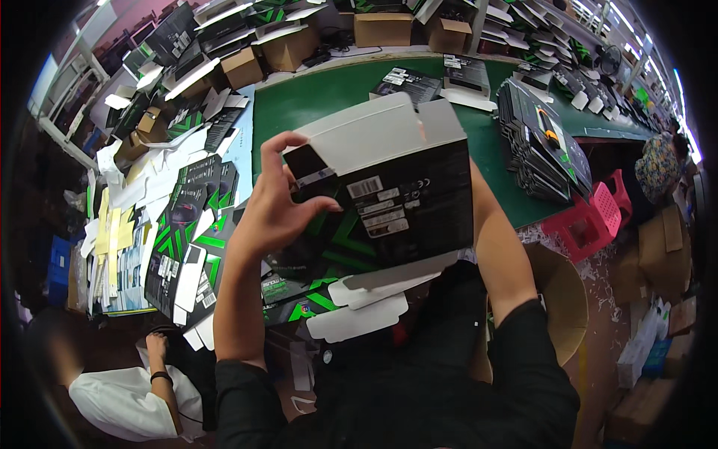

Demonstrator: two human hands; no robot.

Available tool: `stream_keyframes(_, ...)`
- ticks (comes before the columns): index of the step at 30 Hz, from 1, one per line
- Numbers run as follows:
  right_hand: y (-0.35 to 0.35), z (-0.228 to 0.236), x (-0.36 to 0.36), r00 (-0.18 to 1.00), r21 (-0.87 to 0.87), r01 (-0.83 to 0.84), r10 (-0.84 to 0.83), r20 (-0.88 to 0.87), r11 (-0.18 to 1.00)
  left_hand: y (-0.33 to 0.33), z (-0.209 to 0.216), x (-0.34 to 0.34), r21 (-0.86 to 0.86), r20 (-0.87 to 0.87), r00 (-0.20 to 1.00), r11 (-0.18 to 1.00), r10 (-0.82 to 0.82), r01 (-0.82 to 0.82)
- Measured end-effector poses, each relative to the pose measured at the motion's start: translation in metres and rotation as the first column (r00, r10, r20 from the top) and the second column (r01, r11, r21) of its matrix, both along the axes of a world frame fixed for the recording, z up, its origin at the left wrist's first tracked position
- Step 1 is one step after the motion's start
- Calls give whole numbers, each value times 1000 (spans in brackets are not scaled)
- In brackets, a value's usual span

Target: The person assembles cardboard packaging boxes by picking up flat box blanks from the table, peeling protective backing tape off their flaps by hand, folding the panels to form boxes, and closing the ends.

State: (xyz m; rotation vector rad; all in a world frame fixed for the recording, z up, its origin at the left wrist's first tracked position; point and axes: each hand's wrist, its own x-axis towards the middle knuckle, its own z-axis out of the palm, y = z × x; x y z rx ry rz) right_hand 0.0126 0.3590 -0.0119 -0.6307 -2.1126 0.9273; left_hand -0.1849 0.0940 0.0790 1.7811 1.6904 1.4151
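A black cardboard box [419, 206] with green stripes and white print is held up in front of me, tilted. Its long light-grey flap [363, 135] stands raised along the top edge. My left hand [273, 202] grips the left end, thumb on the printed face and index finger at the upper corner by a small black flap. Behind the right side of the box my right forearm [501, 239] disappears; the box hides that hand and its fingers. Below, more flat black-and-green cartons [299, 295] with white flaps lie at the table's near edge.
The green table [299, 93] carries a pile of flattened black cartons [535, 138] at right and others at the back. Left are cartons and paper sheets [120, 247]. A pink stool [591, 221] and large brown bin [557, 307] stand right. A white-shirted person [123, 400] sits lower left.
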Motion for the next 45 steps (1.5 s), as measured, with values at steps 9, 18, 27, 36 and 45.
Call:
stream_keyframes(9, -165, 79, 200, 909, -378, 115, -250, -334, 919, -39, 29, 71, -508, -281, 879, 837, -385, 203)
stream_keyframes(18, -239, 91, 155, 938, 771, -163, -144, 314, 615, -15, 10, 124, -575, -191, 734, 680, -652, 455)
stream_keyframes(27, -233, 78, 158, 969, 801, -76, -144, 199, 594, -18, 9, 144, -501, -192, 672, 660, -715, 560)
stream_keyframes(36, -249, 85, 173, 884, 677, -455, 205, 419, 578, -11, 12, 145, -565, -147, 678, 624, -720, 540)
stream_keyframes(45, -233, 102, 177, 945, 759, -124, -157, 287, 639, -10, 18, 150, -585, -132, 717, 637, -685, 501)
